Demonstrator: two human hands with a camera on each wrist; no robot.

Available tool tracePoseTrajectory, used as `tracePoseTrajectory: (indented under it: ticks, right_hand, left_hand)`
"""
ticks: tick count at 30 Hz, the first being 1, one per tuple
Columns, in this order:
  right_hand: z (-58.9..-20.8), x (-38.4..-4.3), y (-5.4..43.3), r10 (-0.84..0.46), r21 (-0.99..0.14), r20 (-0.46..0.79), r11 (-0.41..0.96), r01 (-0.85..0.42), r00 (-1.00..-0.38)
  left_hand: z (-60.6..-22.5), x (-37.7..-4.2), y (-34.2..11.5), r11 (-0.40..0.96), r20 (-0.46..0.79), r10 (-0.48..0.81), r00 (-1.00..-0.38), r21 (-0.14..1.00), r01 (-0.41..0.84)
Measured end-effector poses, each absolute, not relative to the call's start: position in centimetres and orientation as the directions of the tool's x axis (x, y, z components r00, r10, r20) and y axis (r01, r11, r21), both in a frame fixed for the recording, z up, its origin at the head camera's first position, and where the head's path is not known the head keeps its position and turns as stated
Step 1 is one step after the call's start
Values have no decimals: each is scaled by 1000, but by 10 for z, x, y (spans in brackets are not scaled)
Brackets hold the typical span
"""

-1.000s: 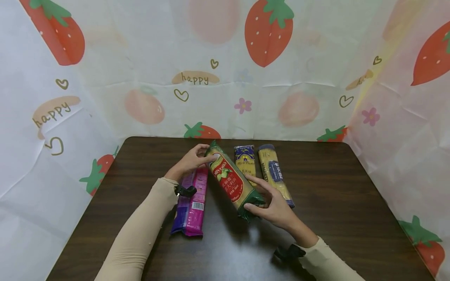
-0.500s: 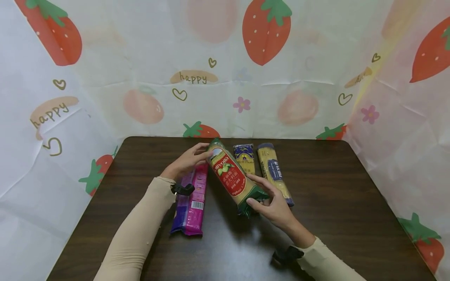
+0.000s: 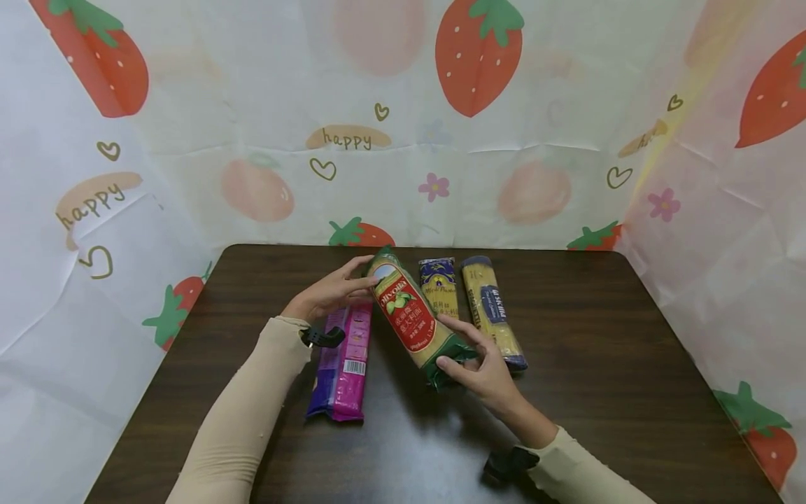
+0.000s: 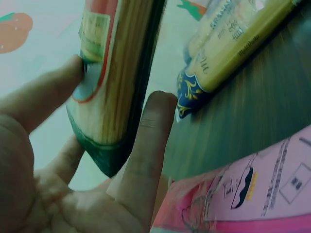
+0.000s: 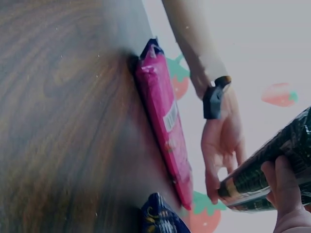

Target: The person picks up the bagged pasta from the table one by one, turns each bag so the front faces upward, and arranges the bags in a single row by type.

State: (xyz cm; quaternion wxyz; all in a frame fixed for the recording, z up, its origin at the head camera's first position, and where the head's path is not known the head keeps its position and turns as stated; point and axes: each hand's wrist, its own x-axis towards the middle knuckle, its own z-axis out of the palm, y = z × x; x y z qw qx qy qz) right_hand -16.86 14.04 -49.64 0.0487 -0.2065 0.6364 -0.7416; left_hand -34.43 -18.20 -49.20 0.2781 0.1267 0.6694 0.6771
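One green-ended pasta pack (image 3: 417, 320) (red label (image 3: 411, 323), printed olives (image 3: 400, 302)) slants, gripped thumb-to-fingers by left hand (image 3: 329, 290) and right hand (image 3: 483, 369).

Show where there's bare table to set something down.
Bare table: right of the rightmost yellow pack, and between the sleeves. Crowded: far middle, where left hand and right hand hold the green-ended packet between the pink packet and the other yellow pack.
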Motion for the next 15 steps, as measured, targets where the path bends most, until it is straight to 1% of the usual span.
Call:
tracePoseTrajectory:
  ticks: [4,11,15]
  right_hand:
    - [-498,-169,136,-351,-968,242,-152,-200,-904]
    - [-499,-170,134,-387,-969,215,30,-245,-897]
    - [-500,-172,134,-434,-967,189,72,-243,-881]
  left_hand:
    - [-493,-344,-180,10,-188,515,-836,977,-213]
    - [-490,-342,-175,-33,-184,445,-876,975,-222]
    - [-488,-342,-173,-41,-181,409,-894,976,-216]
